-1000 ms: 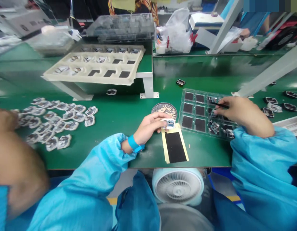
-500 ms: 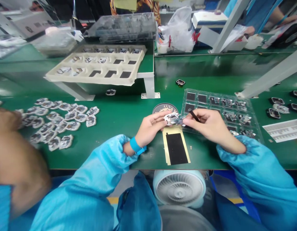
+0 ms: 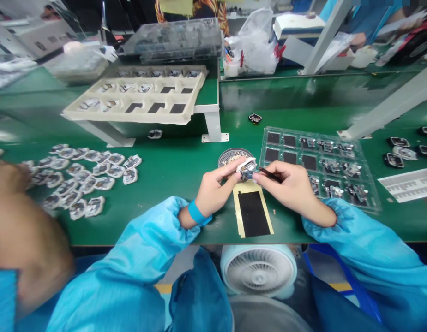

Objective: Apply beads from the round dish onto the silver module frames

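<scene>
My left hand (image 3: 214,192) is closed on the edge of a small white watch-like housing (image 3: 246,165), which is tilted up and has dark and silvery parts inside. My right hand (image 3: 292,188) grips a thin dark tool that looks like tweezers (image 3: 269,174). Its thumb and fingertips meet the housing's right side, where a small bluish part (image 3: 248,174) shows. Behind the housing sits a round perforated dish (image 3: 224,156) of tiny pale pieces. Below my hands lies a black pad (image 3: 255,214) on a yellowish sheet (image 3: 238,210).
A clear compartment tray (image 3: 371,200) with small electronic parts lies right. Several white housings (image 3: 92,182) spread left, near a co-worker's blurred arm (image 3: 29,226). A cream tray (image 3: 130,115) rests on a raised shelf with metal legs (image 3: 213,124). Dark watch cases (image 3: 393,160) lie far right.
My right hand has shifted left and slightly down, baring more of the clear tray. The housing has tipped more upright in my left hand, and the dark tool has swung lower.
</scene>
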Tool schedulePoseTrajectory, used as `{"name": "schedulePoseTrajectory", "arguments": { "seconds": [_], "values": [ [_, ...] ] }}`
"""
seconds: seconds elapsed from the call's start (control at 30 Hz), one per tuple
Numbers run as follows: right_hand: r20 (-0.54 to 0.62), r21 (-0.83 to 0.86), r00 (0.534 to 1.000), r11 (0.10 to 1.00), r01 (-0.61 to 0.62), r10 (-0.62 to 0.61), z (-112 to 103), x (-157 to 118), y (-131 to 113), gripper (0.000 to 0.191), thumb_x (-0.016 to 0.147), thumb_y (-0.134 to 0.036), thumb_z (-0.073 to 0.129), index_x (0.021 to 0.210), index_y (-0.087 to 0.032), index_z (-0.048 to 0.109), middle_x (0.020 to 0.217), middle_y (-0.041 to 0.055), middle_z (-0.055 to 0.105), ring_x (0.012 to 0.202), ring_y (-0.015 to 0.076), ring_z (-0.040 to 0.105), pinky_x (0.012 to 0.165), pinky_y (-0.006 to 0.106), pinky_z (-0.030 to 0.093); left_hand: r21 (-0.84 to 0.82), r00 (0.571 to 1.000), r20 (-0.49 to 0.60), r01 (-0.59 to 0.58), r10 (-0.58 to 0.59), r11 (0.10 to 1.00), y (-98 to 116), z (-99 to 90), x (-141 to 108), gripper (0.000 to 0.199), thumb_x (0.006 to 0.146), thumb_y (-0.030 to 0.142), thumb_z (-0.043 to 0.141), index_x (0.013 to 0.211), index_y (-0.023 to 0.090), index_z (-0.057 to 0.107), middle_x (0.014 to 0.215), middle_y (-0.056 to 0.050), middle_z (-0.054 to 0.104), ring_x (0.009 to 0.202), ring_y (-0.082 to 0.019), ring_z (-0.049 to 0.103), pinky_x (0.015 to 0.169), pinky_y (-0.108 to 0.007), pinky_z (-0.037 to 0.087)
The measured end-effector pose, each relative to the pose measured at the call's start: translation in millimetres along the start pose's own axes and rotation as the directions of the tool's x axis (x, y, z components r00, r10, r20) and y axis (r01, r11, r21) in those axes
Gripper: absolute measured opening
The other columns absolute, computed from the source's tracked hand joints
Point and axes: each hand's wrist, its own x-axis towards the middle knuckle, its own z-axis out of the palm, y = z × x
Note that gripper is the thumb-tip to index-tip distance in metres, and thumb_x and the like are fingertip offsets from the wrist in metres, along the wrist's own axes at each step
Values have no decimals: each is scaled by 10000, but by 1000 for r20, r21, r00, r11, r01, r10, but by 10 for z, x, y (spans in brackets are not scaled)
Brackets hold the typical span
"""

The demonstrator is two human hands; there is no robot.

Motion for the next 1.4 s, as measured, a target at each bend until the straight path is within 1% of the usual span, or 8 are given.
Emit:
{"name": "schedulePoseTrajectory", "arguments": {
  "seconds": [0.27, 0.43, 0.67, 0.77, 0.93, 1.03, 1.23, 1.4],
  "values": [
    [73, 36, 997, 999, 11, -14, 11, -10, -35, 355, 809, -471, 730, 713, -137, 658, 624, 5, 603, 550, 52, 445, 515, 187, 342, 15, 997, -79, -12, 13, 1000, 21, -18, 17, 430, 947, 338, 660, 1358, 212, 655, 1405, -66, 618, 1321, -248, 584, 1180, -380, 441],
    [18, 143, 1000, 989, -24, 22, -62, 18, -59, 350, 762, -463, 786, 741, -134, 667, 698, 30, 662, 607, 75, 542, 556, 192, 413, -112, 997, -71, 18, -26, 994, 55, -1, 38, 434, 919, 322, 700, 1327, 177, 671, 1379, -93, 636, 1274, -256, 622, 1117, -373, 508],
    [278, 326, 951, 918, -224, 133, -82, 93, -28, 438, 735, -538, 798, 761, -117, 680, 692, 31, 668, 610, 69, 572, 583, 183, 443, -188, 985, 0, 170, -173, 967, 102, -9, 51, 409, 894, 308, 707, 1277, 165, 695, 1265, -109, 706, 1139, -258, 689, 872, -331, 606],
    [273, 321, 949, 916, -242, 155, -38, 94, -22, 444, 759, -537, 776, 743, -110, 656, 634, 5, 623, 533, 34, 483, 516, 165, 353, -224, 986, 28, 166, -164, 960, 89, -8, 34, 399, 891, 248, 688, 1283, 174, 694, 1327, -101, 673, 1182, -265, 669, 821, -298, 597],
    [255, 277, 952, 930, -242, 172, -33, 94, -16, 472, 789, -558, 743, 711, -104, 642, 586, -16, 565, 487, 4, 389, 486, 165, 266, -279, 990, 75, 136, -120, 951, 70, -5, 13, 411, 878, 177, 681, 1288, 194, 693, 1339, -83, 669, 1276, -261, 619, 1086, -371, 513],
    [238, 235, 954, 942, -240, 183, -43, 98, -6, 495, 808, -580, 718, 705, -102, 642, 575, -19, 550, 485, -3, 378, 494, 167, 258, -279, 992, 84, 112, -92, 954, 60, -1, 5, 437, 870, 202, 715, 1306, 193, 680, 1349, -92, 661, 1275, -268, 620, 1112, -397, 503],
    [193, 217, 963, 949, -229, 188, -25, 94, -16, 497, 805, -586, 718, 697, -106, 648, 548, -25, 521, 488, 1, 372, 501, 175, 255, -201, 997, 36, 72, -66, 977, 16, 36, -15, 516, 824, 257, 800, 1317, 185, 668, 1370, -117, 643, 1219, -287, 654, 996, -392, 587],
    [194, 229, 962, 945, -234, 191, 1, 91, -36, 488, 788, -573, 737, 694, -102, 649, 552, -25, 521, 491, 6, 361, 497, 181, 254, -135, 1000, 8, 23, -22, 991, 3, 58, -11, 490, 810, 240, 813, 1282, 200, 689, 1322, -95, 678, 1129, -242, 694, 829, -297, 597]
  ]
}}
